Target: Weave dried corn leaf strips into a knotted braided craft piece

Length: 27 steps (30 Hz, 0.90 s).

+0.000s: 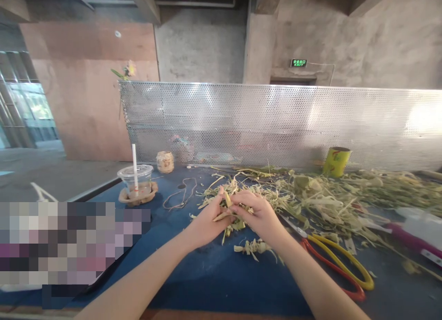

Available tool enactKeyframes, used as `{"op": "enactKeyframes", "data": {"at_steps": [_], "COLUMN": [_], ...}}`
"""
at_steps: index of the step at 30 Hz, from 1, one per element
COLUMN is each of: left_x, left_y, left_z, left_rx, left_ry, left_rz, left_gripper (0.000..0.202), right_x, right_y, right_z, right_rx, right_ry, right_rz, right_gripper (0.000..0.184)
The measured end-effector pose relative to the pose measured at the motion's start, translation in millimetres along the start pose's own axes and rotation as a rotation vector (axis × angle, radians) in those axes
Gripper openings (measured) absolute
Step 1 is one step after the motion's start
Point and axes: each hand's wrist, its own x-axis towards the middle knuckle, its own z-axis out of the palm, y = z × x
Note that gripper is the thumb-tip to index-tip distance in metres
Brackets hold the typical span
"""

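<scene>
Two bare hands meet above the middle of the blue tabletop (pixel 200 283). The left hand (pixel 207 217), thumb raised, curls around a pale plant strip (pixel 228 200); the right hand (pixel 257 213) pinches the same strip between thumb and fingers. The strip lies between the two hands, partly hidden by them.

Just behind and under the hands spreads a loose heap of shredded plant fibres (pixel 276 201), pale and greenish, running on toward the right side. Near the right forearm, on the nearer side, lies a small knotted bundle (pixel 253 247) of the same material. Beyond that forearm, scissors (pixel 305 235) rest with one yellow and one red handle, their blades pointing toward the heap. Farther right lies a purple-handled tool (pixel 410 241), beside some translucent plastic (pixel 421 222).

On the left side, a thin cord (pixel 172 208) lies in a loop, and a lidded clear cup (pixel 136 179) with a white straw (pixel 134 161) stands upright in a cardboard holder (pixel 127 199). A small patterned jar (pixel 165 162) stands farther back, and a yellow-green can (pixel 337 162) stands behind the heap. A perforated metal panel (pixel 248 122) rises along the back.
</scene>
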Motion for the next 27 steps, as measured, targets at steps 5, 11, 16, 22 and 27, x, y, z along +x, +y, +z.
{"op": "enactKeyframes", "data": {"at_steps": [5,11,16,22,27], "left_x": [-0.5,0.9,0.7,-0.1,2.2], "left_y": [6.9,7.1,5.8,9.5,4.9], "left_z": [-4.9,-7.7,-7.0,-5.0,-6.0], "left_rx": [-0.026,-0.155,-0.206,-0.233,-0.235], "left_ry": [0.029,0.079,0.084,0.071,0.100], "left_rz": [-0.130,-0.075,-0.072,-0.099,-0.101], "left_gripper": [0.085,0.094,0.093,0.091,0.087], "right_x": [2.0,1.0,-1.5,-1.1,-3.9], "right_y": [-0.4,-3.6,-5.0,-3.9,-2.9], "right_z": [-5.8,-10.3,-7.4,-6.2,-3.3], "right_rx": [0.099,-0.064,-0.332,-0.374,-0.536], "right_ry": [-0.081,-0.040,-0.064,-0.070,-0.111], "right_rz": [-0.043,0.016,0.037,0.049,-0.052], "right_gripper": [0.016,0.026,0.022,0.020,0.013]}}
